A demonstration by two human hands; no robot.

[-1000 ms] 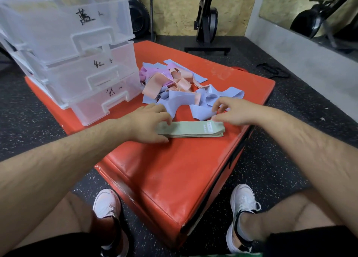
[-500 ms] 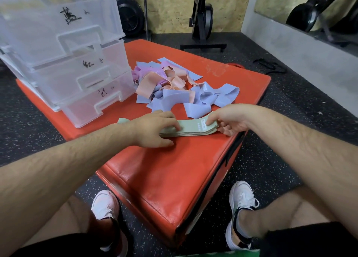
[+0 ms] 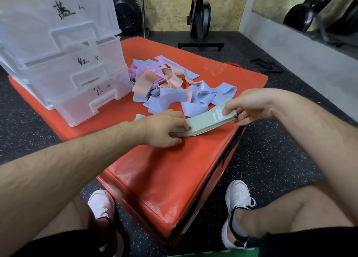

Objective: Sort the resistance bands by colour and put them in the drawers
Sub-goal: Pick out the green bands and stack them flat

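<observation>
Right grip: green stack, pile behind

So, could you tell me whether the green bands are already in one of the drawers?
No, the green bands are out on the red mat, held by the left hand and right hand.

Speckled black rubber floor. A chipboard wall stands behind, an exercise bike and weight plate before it.

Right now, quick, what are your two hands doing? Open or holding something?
Left hand: grips the stack of green bands near its middle.
Right hand: pinches the same stack's raised end.
</observation>
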